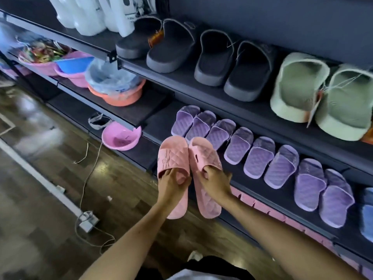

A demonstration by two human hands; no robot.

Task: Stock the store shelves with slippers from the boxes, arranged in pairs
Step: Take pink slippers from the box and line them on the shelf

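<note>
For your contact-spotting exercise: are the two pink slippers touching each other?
Touching. The head view shows the left pink slipper and right pink slipper pressed together along their inner edges.

You are standing on a glossy dark wood floor (50, 209) that is reflecting light, while dark shelving (252, 110) is running along a dark wall (262, 19) on the right.
</note>
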